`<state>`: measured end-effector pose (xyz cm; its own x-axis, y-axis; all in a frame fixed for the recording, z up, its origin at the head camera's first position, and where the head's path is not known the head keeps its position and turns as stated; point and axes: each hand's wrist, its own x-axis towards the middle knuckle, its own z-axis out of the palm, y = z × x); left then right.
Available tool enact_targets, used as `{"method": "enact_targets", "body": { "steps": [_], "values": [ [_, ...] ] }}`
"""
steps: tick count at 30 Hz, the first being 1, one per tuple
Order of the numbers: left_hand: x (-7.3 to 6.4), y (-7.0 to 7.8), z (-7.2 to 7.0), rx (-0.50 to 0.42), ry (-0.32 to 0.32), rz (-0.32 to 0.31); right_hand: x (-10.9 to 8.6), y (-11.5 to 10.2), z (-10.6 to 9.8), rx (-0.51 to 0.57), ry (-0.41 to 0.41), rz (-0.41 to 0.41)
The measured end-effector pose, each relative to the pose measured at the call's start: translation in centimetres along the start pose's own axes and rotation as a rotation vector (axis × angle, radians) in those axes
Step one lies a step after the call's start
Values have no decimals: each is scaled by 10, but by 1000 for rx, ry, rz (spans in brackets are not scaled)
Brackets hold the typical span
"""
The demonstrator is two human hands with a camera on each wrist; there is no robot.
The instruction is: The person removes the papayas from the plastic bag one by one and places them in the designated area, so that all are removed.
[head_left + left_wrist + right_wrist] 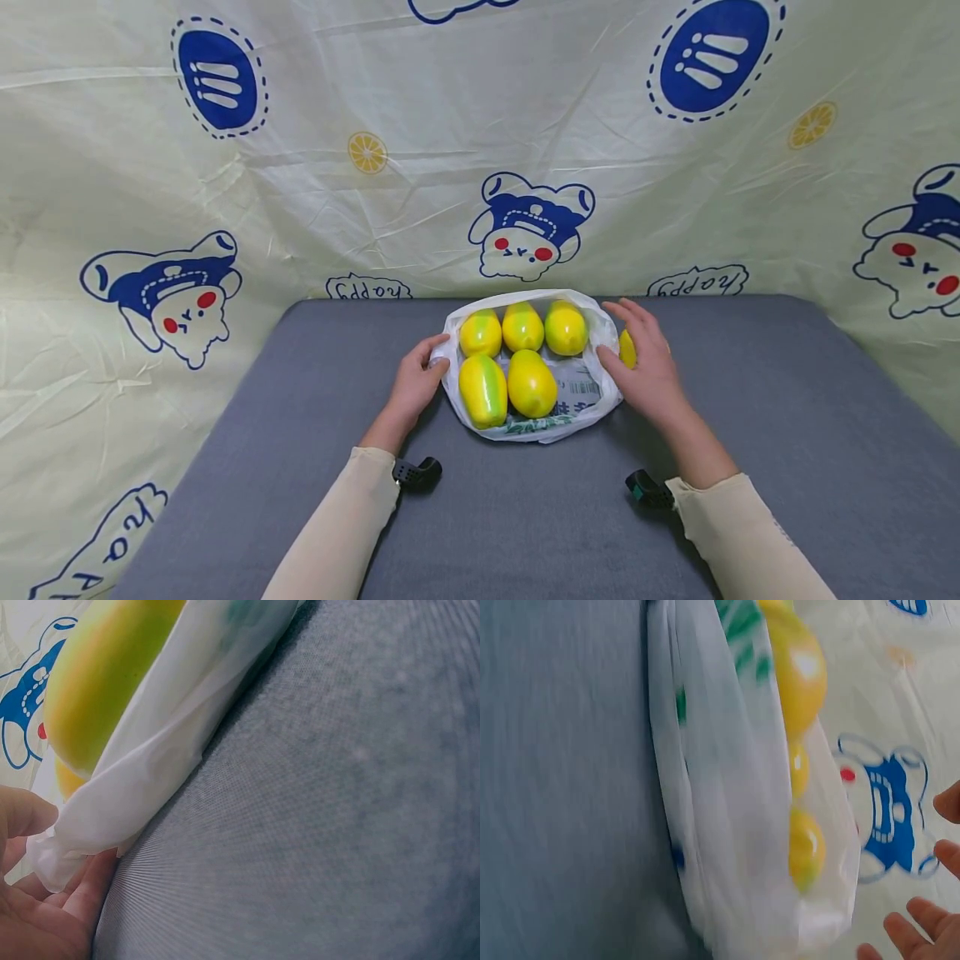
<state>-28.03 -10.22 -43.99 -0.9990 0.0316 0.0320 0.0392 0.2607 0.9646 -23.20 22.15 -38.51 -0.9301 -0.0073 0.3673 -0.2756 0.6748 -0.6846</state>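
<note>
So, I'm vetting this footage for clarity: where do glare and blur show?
Head view: bright highlights on the yellow-green fruit, fairly sharp overall; left wrist view: the gray tabletop softens toward the right edge; right wrist view: the white bag looks smeared, with highlights on the fruit too.

The right hand [651,367] hides most of a yellow fruit [627,350] beside the bag [553,432], whose small print [582,388] is unreadable. Sleeves [333,533] run off the bottom edge. The left wrist view cuts off the left hand [37,922]; the right one blurs the bag.
</note>
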Motion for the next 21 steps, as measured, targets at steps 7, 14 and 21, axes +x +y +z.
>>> {"method": "enact_targets", "body": {
  "steps": [7,14,21],
  "values": [
    [-1,1,1,1,2,2,-6,-15,21,123,-145,-63],
    [0,0,1,2,-1,-1,-14,-19,40,142,-296,-81],
    [0,-1,1,2,2,3,-19,-22,53,144,-397,-139]
  ]
}}
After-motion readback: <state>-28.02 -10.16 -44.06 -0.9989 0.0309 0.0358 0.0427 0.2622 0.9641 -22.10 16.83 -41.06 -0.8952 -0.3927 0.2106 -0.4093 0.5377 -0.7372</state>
